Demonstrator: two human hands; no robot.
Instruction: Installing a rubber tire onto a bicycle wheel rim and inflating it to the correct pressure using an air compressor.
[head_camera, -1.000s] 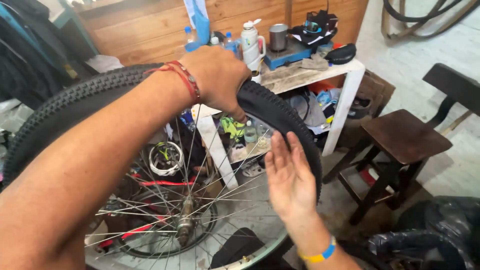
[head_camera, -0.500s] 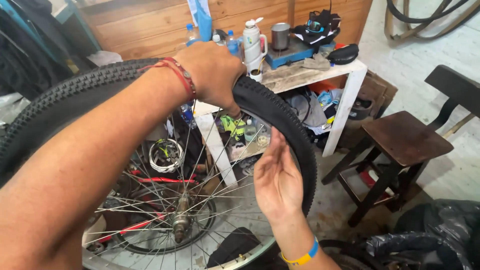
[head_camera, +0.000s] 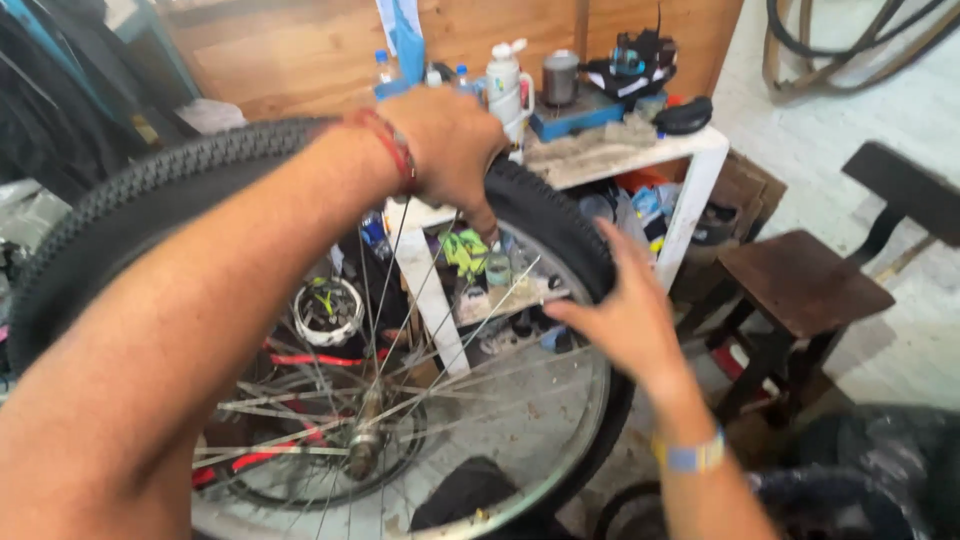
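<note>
Gripping the top of the knobby bicycle tyre (head_camera: 560, 215) with the left hand (head_camera: 455, 145), pressing the right hand (head_camera: 620, 320), fingers spread wide, against its right sidewall near the white shelf (head_camera: 640, 160); risking fingers pinching between tyre and rim (head_camera: 590, 440).

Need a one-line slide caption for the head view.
Left hand grips bicycle tyre top; right hand presses its sidewall.
</note>
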